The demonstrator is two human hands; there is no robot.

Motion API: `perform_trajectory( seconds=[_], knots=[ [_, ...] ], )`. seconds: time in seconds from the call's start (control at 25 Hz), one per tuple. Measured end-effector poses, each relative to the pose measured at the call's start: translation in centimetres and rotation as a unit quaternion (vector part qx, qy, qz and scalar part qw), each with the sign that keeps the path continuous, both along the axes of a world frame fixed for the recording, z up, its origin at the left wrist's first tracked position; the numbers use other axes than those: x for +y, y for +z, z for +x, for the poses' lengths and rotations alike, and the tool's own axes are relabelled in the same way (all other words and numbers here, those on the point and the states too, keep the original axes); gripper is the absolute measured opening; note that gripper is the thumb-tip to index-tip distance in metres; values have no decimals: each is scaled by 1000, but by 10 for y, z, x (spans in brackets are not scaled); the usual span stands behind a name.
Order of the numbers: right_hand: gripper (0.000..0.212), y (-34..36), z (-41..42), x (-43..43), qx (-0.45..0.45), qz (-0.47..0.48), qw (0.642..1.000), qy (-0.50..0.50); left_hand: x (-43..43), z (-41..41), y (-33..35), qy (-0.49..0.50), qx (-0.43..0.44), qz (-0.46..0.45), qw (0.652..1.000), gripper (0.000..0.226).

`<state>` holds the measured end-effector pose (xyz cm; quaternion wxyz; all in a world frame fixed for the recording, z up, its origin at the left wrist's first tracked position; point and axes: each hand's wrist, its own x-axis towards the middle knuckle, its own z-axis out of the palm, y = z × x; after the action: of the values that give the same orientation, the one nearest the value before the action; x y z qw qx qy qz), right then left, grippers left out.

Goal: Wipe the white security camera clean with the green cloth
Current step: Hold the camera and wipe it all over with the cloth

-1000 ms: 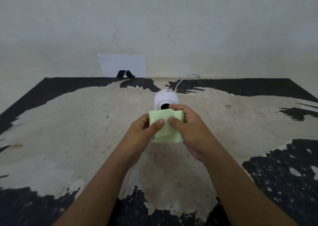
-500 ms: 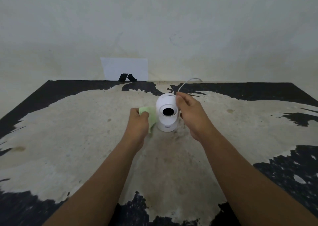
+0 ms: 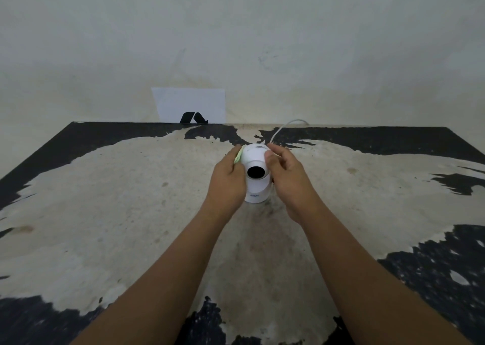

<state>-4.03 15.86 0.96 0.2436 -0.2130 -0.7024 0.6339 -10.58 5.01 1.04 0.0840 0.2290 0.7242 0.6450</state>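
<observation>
The white security camera point(image 3: 256, 187) stands upright on the worn table, its round black lens facing me. My left hand point(image 3: 228, 179) presses the green cloth point(image 3: 238, 157) against the camera's left side; only a thin pale-green edge of the cloth shows above my fingers. My right hand point(image 3: 287, 176) grips the camera's head from the right, thumb on the front near the lens, fingers curled over the top.
A white cable point(image 3: 284, 127) runs from behind the camera toward the wall. A white paper sheet with a black mark point(image 3: 189, 106) leans against the wall at the table's back edge. The table point(image 3: 105, 200) is black with a large worn beige patch.
A second ago both hands held the folded cloth in front of the camera. Since then my left hand has carried the cloth to the camera's left side and up it, and my right hand has taken the head.
</observation>
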Motion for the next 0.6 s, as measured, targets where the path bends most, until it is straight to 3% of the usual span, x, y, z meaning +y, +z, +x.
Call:
perform_trajectory(
  seconds=[0.12, 0.2, 0.36, 0.6],
  knots=[
    [32, -1, -2, 0, -4, 4, 1000, -4, 0, 4, -8, 4, 74, -72, 995, 48],
    [33, -1, -2, -1, -2, 6, 1000, -4, -2, 9, -18, 1, 78, -90, 993, 47],
    [31, -2, -2, -2, 2, 8, 1000, -3, -6, 14, -25, -9, 74, -66, 995, 40],
    [29, -3, -1, -2, -1, 11, 1000, 2, 2, 6, -5, 21, 87, -44, 995, 47]
  ],
)
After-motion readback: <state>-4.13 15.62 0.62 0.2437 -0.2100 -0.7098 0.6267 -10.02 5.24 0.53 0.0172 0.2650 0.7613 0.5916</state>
